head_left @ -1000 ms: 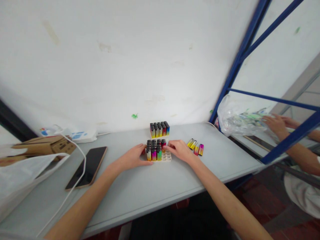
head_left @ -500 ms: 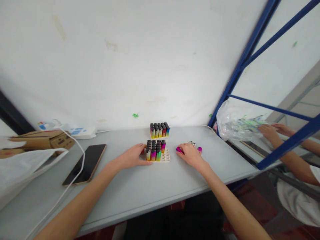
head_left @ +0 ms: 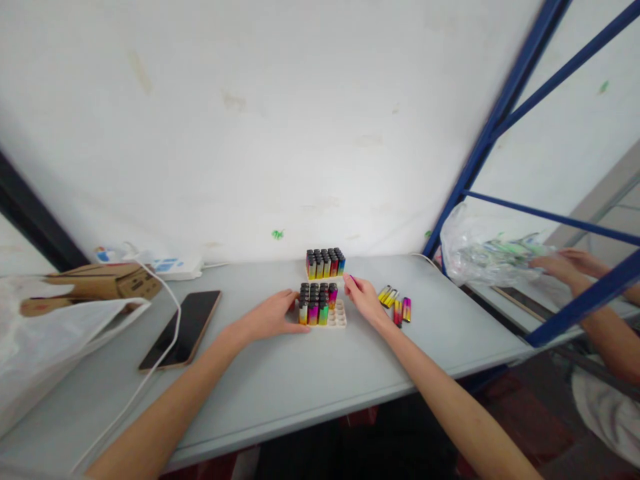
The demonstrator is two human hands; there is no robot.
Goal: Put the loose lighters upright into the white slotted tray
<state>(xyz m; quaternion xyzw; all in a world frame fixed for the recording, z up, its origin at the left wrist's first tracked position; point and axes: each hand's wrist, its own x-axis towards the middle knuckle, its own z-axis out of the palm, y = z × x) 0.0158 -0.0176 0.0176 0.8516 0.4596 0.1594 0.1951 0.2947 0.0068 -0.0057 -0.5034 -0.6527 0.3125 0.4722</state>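
A white lighter tray (head_left: pixel 337 320) stands on the desk, with several upright black-topped lighters (head_left: pixel 313 312) in its left and middle slots. The slots at its right front show bare. My left hand (head_left: pixel 277 315) grips the tray's left side, thumb along the front edge and fingers behind. Just off the tray's right back corner, my right hand (head_left: pixel 364 298) pinches a purple lighter (head_left: pixel 352 278), mostly hidden by the fingers. Several loose lighters, among them a yellow one (head_left: pixel 391 298) and a pink-and-yellow one (head_left: pixel 407 310), lie to the right of this hand.
Behind, near the wall, sits a second tray of lighters (head_left: pixel 325 264). On the left are a phone (head_left: pixel 183 330), a white cable (head_left: pixel 173 333), a cardboard box (head_left: pixel 120 280) and a white bag (head_left: pixel 65 340). A blue frame (head_left: pixel 453 200) and another person's hands (head_left: pixel 563 267) by a clear plastic bag (head_left: pixel 465 250) are at right.
My right hand has lifted a purple lighter from the loose group and carried it left and back toward the tray. My left hand stays at the tray. The view has shifted slightly.
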